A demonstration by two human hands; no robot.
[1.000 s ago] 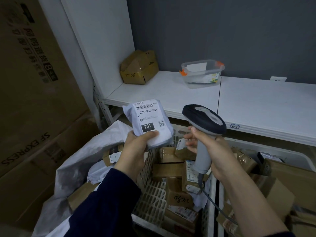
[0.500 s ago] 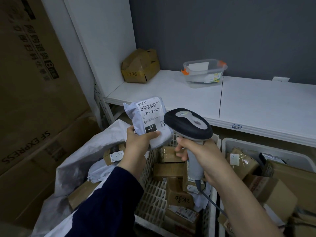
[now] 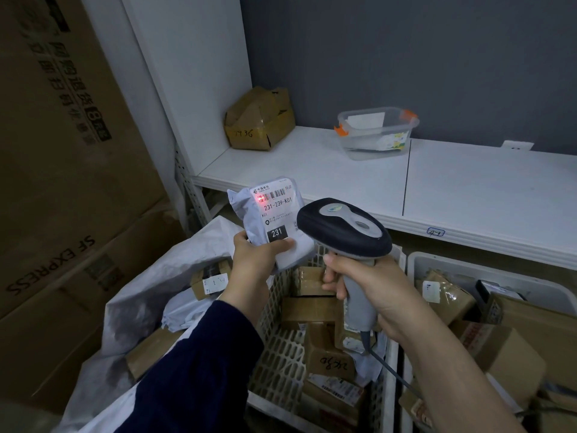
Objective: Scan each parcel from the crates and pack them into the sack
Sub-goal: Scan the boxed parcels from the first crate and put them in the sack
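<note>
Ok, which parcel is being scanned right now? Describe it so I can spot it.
Look below the white shelf, above the slatted crate. The left hand holds up a soft grey mailer. Unlike the brown boxes around it, it shows "231" and a red scanner glow on its barcode.

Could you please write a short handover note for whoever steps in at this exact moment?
Left hand: grip shut on the white parcel, label facing up.
Right hand: grip shut on the scanner, red light on the parcel's barcode.
Sack sits open on the left, some parcels already inside. Both crates, the lattice one and the white one, hold many boxes.
Done: a few packed. Left: confirm this scan, drop the parcel in the sack, continue through the crates.
</note>
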